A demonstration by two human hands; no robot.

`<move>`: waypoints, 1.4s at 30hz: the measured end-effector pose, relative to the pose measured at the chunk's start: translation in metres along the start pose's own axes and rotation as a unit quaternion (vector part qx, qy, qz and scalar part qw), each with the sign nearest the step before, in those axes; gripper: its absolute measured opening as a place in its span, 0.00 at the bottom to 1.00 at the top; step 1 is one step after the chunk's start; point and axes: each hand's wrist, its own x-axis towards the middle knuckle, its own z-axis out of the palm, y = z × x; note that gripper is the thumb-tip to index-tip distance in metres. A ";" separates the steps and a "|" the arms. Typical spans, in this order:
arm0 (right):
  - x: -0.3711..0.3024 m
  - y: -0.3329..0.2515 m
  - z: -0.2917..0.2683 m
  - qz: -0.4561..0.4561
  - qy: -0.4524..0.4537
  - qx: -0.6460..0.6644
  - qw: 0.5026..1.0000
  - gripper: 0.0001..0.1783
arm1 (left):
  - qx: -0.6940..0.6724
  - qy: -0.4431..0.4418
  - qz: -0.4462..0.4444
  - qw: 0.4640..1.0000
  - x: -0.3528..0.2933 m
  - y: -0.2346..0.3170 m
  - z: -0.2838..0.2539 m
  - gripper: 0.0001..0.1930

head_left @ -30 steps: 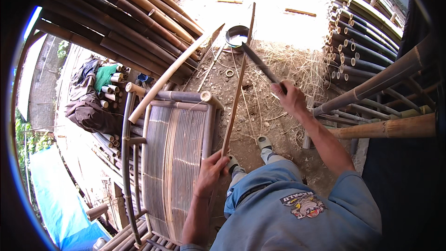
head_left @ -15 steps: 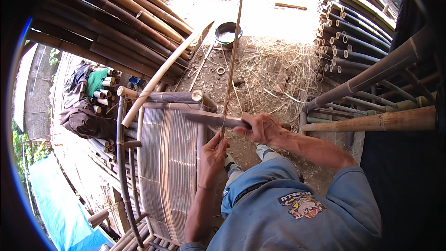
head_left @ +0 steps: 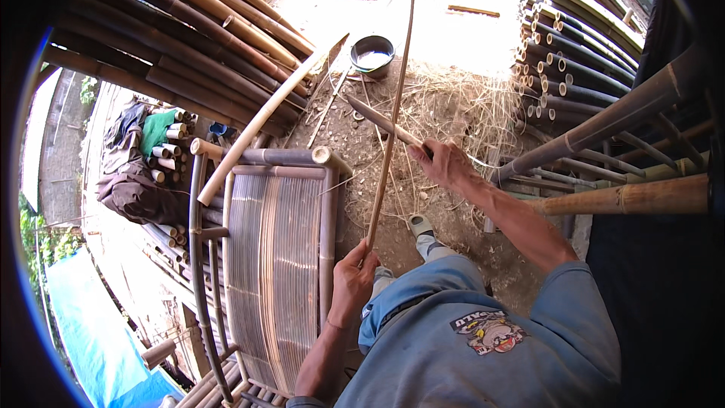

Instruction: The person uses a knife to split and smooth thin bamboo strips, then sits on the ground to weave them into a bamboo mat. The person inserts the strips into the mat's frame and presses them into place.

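My left hand (head_left: 353,276) is closed round the lower end of a long, narrow brown bamboo strip (head_left: 394,117), which slants up and away in front of me. My right hand (head_left: 444,162) grips the handle of a large knife (head_left: 368,115). Its dark blade points away to the left and crosses the strip partway along; whether the edge touches the strip I cannot tell. Left of my left hand stands a bamboo bench (head_left: 328,234) with a slatted surface (head_left: 276,272).
Dark bamboo poles (head_left: 181,38) lie stacked at far left, and cut poles (head_left: 555,53) at far right. A pale pole (head_left: 272,121) leans across the bench. A black bucket (head_left: 372,57) and shavings (head_left: 468,98) are on the ground ahead. A thick bamboo rail (head_left: 604,200) juts in at right.
My right hand and the knife have moved up and away, with the blade now farther along the strip. My left hand has shifted slightly nearer me, and the strip's far end tilts more rightward.
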 end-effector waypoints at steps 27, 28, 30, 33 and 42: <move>0.074 0.198 -0.218 0.330 0.221 -0.104 0.912 0.53 | 0.043 -0.064 -0.139 0.987 -0.171 -0.106 -0.145 0.23; 0.067 0.198 -0.210 0.325 0.183 -0.065 0.925 0.49 | 0.026 -0.077 -0.179 0.981 -0.159 -0.101 -0.138 0.22; 0.071 0.165 -0.182 0.284 0.195 0.098 0.934 0.35 | -0.009 -0.094 -0.171 0.981 -0.126 -0.093 -0.115 0.21; 0.045 0.063 -0.103 0.215 0.150 0.366 0.893 0.24 | -0.063 -0.120 -0.145 0.980 -0.080 -0.068 -0.081 0.20; 0.006 -0.039 -0.004 0.116 0.155 0.596 0.779 0.19 | -0.064 -0.130 -0.069 0.987 -0.052 -0.035 -0.036 0.15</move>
